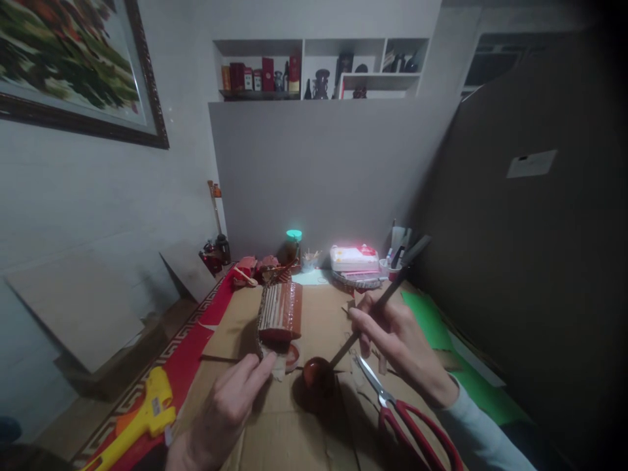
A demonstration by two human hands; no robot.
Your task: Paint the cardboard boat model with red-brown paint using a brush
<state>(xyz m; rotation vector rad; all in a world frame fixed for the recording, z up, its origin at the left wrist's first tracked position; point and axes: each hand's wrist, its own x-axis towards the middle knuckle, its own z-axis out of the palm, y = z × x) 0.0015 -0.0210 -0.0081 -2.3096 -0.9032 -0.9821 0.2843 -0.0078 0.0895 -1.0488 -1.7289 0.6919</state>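
Note:
In my right hand (387, 327) is a long dark paintbrush (347, 347), gripped between thumb and fingers and slanting up to the right. Its lower end reaches into a small round bowl (316, 371) of reddish-brown paint. A curved corrugated cardboard piece (282, 311) stands left of the bowl, partly coated in glossy brown with pale ridges showing. My left hand (240, 387) has its fingers closed at the near edge of this piece, on a pale flap; the thumb is hidden. A small round brown-stained item (292, 355) lies between the piece and the bowl.
Red-handled scissors (387, 399) lie right of the bowl, below my right hand. A yellow glue gun (150, 409) rests at the left on a red patterned cloth. Cardboard (279, 432) covers the work surface. A white-and-pink box (355, 258) and a cup of sticks (309, 263) stand behind.

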